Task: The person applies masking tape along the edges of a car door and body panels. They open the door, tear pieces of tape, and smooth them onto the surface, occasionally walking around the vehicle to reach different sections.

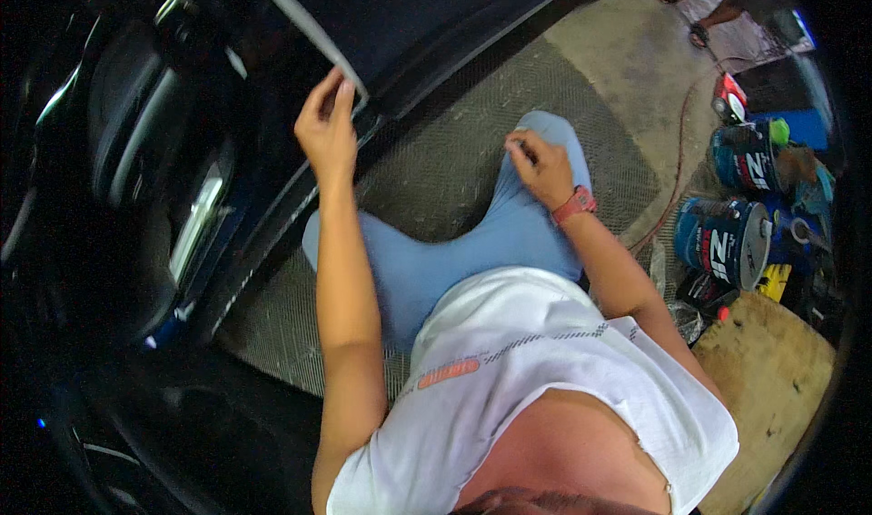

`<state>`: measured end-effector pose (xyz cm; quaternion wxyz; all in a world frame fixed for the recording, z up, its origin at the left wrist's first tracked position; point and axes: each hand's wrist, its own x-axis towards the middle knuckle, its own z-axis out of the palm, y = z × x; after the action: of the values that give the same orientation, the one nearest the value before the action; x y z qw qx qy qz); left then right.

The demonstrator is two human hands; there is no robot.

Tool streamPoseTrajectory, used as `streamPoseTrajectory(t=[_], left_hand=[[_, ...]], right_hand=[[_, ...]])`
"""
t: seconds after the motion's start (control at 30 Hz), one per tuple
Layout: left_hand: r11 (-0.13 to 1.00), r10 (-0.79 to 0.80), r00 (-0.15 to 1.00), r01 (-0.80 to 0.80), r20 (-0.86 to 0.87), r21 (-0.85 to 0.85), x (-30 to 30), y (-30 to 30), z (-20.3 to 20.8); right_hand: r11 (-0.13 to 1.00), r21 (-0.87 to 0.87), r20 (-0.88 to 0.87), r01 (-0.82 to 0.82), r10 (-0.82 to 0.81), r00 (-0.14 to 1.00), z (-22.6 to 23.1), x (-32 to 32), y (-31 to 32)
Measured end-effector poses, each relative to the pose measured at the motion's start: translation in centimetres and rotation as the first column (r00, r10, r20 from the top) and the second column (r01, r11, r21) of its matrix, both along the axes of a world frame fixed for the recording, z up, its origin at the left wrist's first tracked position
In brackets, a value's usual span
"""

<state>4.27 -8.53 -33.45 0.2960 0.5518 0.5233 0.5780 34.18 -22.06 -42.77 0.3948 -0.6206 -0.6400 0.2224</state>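
My left hand [327,138] is raised to a dark car body panel [418,24]. Its thumb and fingers pinch near the lower end of a light grey strip [304,23] that runs along the panel's edge; whether it is tape or trim I cannot make out. My right hand [542,168], with a red watch [574,204] at the wrist, is over my right knee. Its fingers are curled and drawn together at the tips, and anything between them is too small to name. Both knees are bent, in blue trousers [409,261].
The dark car interior [136,170] opens at the left. Below lies a ribbed grey mat [454,165]. At the right stand dark blue paint cans [718,242], a wooden board [763,361] and a reddish hose [683,152]. Another person's sandalled feet [698,35] are at the far right.
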Motion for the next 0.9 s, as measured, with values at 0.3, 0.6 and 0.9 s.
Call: streamPoseTrajectory(t=[0.3,0.6,0.9], left_hand=[[0.981,0.059,0.732,-0.170,-0.679,-0.098,-8.5,-12.8,-8.3],[0.823,-0.061,0.827,-0.275,-0.559,-0.497,-5.9,-16.1,-1.9],[0.615,-0.368,0.828,-0.125,-0.423,-0.779,-3.7,-29.8,6.5]], right_hand=[[0.928,-0.137,0.408,-0.346,0.372,0.834,-0.9,1.1,-1.1],[0.736,-0.346,0.396,-0.582,0.677,0.621,8.7,0.5,-0.7],[0.687,-0.561,0.183,-0.462,0.647,0.740,27.6,5.3,-5.9]])
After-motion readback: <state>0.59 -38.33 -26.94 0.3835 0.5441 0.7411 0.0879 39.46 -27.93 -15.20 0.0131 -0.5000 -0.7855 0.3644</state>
